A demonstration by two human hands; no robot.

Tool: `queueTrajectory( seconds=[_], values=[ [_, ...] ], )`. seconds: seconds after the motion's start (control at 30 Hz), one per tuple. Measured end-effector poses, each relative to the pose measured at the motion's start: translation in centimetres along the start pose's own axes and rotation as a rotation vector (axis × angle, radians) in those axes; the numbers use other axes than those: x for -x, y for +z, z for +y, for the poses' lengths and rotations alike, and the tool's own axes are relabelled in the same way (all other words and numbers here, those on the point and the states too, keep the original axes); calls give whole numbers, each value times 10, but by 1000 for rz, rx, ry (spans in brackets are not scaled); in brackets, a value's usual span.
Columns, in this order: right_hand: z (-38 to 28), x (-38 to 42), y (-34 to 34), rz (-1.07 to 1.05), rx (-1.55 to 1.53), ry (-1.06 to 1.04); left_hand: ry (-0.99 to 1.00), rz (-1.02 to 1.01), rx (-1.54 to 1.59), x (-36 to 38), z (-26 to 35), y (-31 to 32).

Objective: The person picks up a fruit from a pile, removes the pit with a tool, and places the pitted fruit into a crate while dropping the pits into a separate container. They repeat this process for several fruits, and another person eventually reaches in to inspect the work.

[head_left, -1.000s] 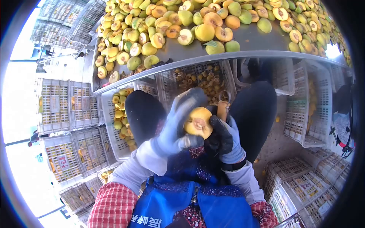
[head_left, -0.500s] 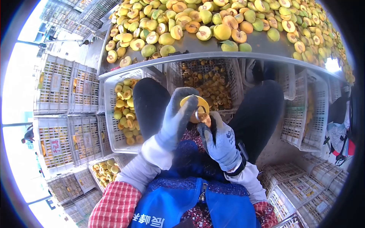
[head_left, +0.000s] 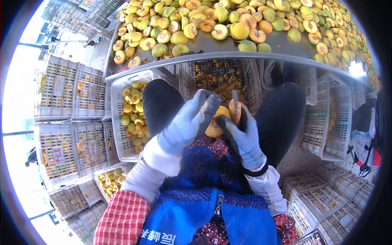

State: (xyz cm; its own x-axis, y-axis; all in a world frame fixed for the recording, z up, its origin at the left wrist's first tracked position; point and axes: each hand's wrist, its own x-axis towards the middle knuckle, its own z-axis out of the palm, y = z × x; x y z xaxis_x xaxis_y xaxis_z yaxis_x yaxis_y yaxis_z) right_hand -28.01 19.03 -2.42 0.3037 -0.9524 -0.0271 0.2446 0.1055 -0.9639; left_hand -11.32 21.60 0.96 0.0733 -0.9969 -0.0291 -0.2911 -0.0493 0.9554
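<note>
In front of my lap, my left hand [head_left: 200,112] grips a yellow peach half [head_left: 216,122], its fingers wrapped round the far side. The cut face shows a reddish-brown centre. My right hand [head_left: 245,136] is closed on a short wooden-handled pitting tool [head_left: 235,111], whose metal end points up and away from me. The thumb of this hand touches the peach half at its right edge. Both hands wear pale gloves with dark grey palms and fingertips.
Halved peaches [head_left: 196,18] are heaped on a metal table [head_left: 228,56] ahead. Beneath it, a crate [head_left: 255,83] holds brown-yellow pieces. A crate [head_left: 118,118] of peach halves stands by my left knee. Stacked crates [head_left: 61,151] rise at left, others [head_left: 326,200] at lower right.
The metal loop of the tool was against the peach half; now the tool is turned upright, away from the fruit. My right thumb has moved onto the peach half.
</note>
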Motion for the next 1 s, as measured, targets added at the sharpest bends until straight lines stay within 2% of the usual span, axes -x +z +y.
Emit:
queueTrajectory(
  seconds=[0.03, 0.1, 0.17, 0.23, 0.3, 0.33, 0.4, 0.43, 0.5, 0.57, 0.63, 0.7, 0.73, 0.77, 0.83, 0.87, 0.9, 0.97, 1.0],
  values=[
    [-4, -2, 4, -69, -260, 279, 35, -83, -38, -2, -6, -1],
    [-7, -2, 10, -68, -257, 280, 27, -77, -43, -3, -7, 0],
    [-11, 2, 15, 98, -440, 420, -112, 43, 493, -1, 18, 17],
    [7, 7, 24, 114, -499, 311, 14, 192, 401, 8, 20, 39],
    [-3, 14, 21, 44, -468, 482, 79, 375, 359, 9, 12, 45],
    [-1, 14, 20, 38, -472, 488, 83, 373, 350, 9, 5, 39],
    [1, 11, 8, -130, -441, 260, 16, 401, 356, 5, 2, 28],
    [-2, 5, 0, -171, -222, 107, 5, 377, 291, 4, 5, 23],
    [-17, 1, -5, -28, -88, -5, -36, 200, 189, 6, 12, 13],
    [-20, 0, 0, 47, -76, -56, -82, 146, 264, 9, 13, 17],
    [-20, -2, 0, -89, 565, -286, -130, 90, 339, 10, 15, 23],
    [-20, -1, 5, -47, 537, -328, -178, 158, 425, 11, 17, 26],
    [-19, 4, 5, -46, 681, -398, -76, 140, 537, 12, 6, 30],
    [-18, 7, 6, -46, 823, -465, -82, 143, 538, 13, 1, 33],
    [-17, 8, 9, -35, 805, -488, -206, 172, 545, 16, -8, 36],
    [-17, 9, 8, -139, 722, -508, -164, 145, 767, 21, -20, 37],
    [-17, 11, 7, -243, 635, -526, -166, 149, 769, 20, -13, 37],
    [-12, 22, 12, -306, 719, -451, -290, 213, 585, 14, 8, 33],
    [-12, 20, 11, -307, 641, -420, -212, 216, 517, 12, 6, 31]
  ],
)
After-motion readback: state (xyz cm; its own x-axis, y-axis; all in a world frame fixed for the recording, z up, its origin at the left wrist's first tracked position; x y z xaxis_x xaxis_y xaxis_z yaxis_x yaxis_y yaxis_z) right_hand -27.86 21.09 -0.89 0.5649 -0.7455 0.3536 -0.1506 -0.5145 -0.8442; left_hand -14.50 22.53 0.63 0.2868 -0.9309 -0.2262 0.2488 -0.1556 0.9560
